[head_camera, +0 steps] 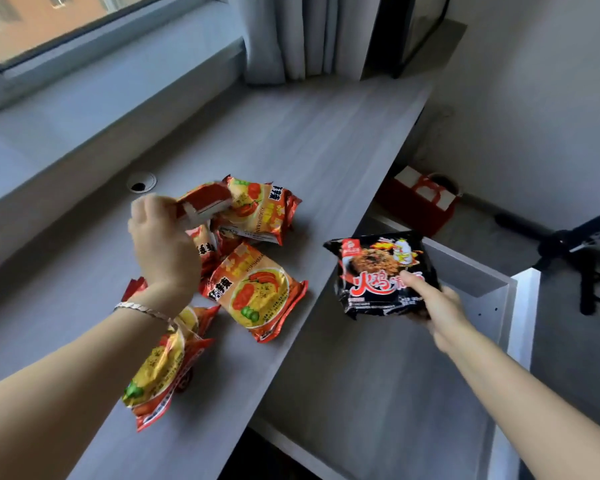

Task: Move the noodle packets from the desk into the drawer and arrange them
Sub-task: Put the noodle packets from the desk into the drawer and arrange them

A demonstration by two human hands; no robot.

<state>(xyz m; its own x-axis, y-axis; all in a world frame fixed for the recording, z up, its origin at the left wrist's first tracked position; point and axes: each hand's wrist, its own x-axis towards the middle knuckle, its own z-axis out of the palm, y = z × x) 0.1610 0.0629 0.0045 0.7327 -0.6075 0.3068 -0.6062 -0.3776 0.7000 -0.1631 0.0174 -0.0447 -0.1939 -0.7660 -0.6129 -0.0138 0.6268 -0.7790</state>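
Several orange noodle packets (257, 292) lie in a loose pile on the grey desk (309, 150). My left hand (163, 244) hovers over the pile and grips a blurred orange packet (205, 202) lifted off it. Another orange packet (160, 368) lies partly under my left forearm. My right hand (437, 306) holds a black noodle packet (381, 271) by its lower right corner, above the open drawer (378, 393) just past the desk's front edge. The drawer's visible inside shows no packets.
A round cable hole (141, 182) sits in the desk near the window sill (101, 109). A red gift bag (420, 202) stands on the floor beyond the drawer. A black tripod (568, 251) is at the right. Curtains (305, 36) hang at the desk's far end.
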